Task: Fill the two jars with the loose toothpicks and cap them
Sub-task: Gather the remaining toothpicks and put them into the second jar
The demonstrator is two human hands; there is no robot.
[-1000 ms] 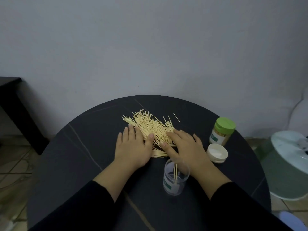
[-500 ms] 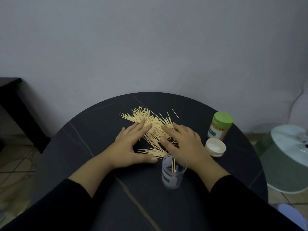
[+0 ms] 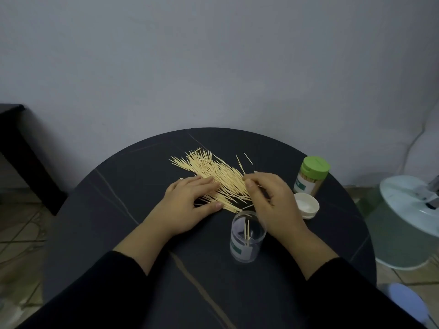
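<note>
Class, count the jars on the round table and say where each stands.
2. The open jar stands nearest the person, beside the right hand, holding a few toothpicks. The green-capped jar stands at the table's right edge, behind the white lid. None looks hidden.

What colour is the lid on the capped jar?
Green; the lid on the capped jar shows best in the head view.

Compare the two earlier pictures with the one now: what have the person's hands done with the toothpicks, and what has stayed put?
The left hand turned, its fingers now angled rightward across the toothpicks, lying flat. The right hand, flat on the pile before, has curled into a pinching grip on a few. The open jar, green-capped jar and white lid stayed put.
</note>
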